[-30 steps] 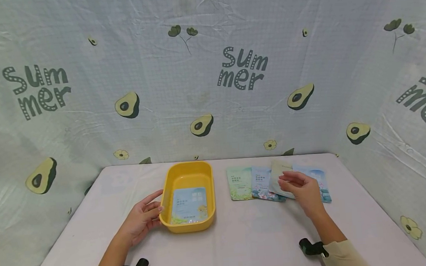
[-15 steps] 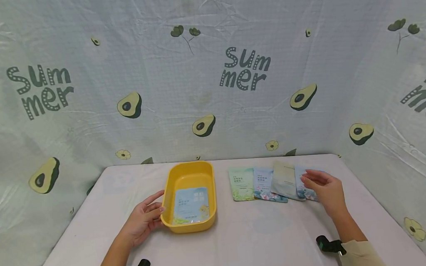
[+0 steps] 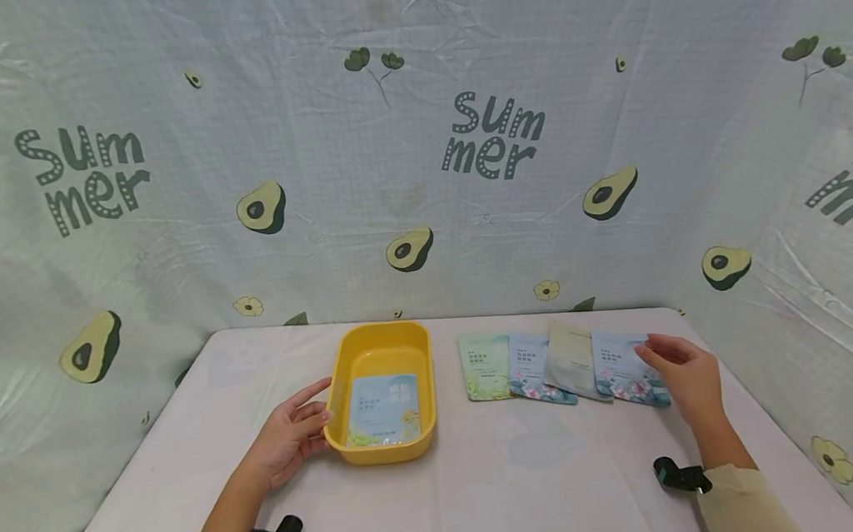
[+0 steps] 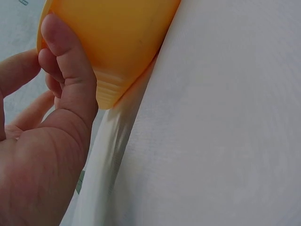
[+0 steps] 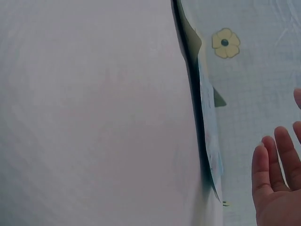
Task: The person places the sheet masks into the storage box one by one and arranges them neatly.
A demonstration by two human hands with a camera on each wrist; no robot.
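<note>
My left hand (image 3: pixel 290 438) rests against the left side of a yellow plastic tray (image 3: pixel 430 433), fingers loosely bent. In the left wrist view, the thumb (image 4: pixel 70 61) lies against the tray's outer wall near its rim. A light blue printed sachet (image 3: pixel 383 410) lies flat inside. On the right, my right hand (image 3: pixel 687 379) hovers at the upper right edge of a blue floral sachet (image 3: pixel 626 371). Its fingers (image 5: pixel 261 169) look slightly bent and apart in the right wrist view, with nothing between them. Whether they touch the sachet is unclear.
Left of the blue floral sachet lie a plain beige sachet (image 3: pixel 572 359), another blue floral sachet (image 3: pixel 532 366) and a green sachet (image 3: pixel 484 366), overlapping in a row. A pale cloth covers the table (image 3: pixel 505 494). Behind hangs a printed curtain (image 3: pixel 326 140).
My right hand has moved right, from over the beige sachet to the far side of the rightmost blue one, uncovering both. The beige sachet now lies flatter. My left hand stays at the tray.
</note>
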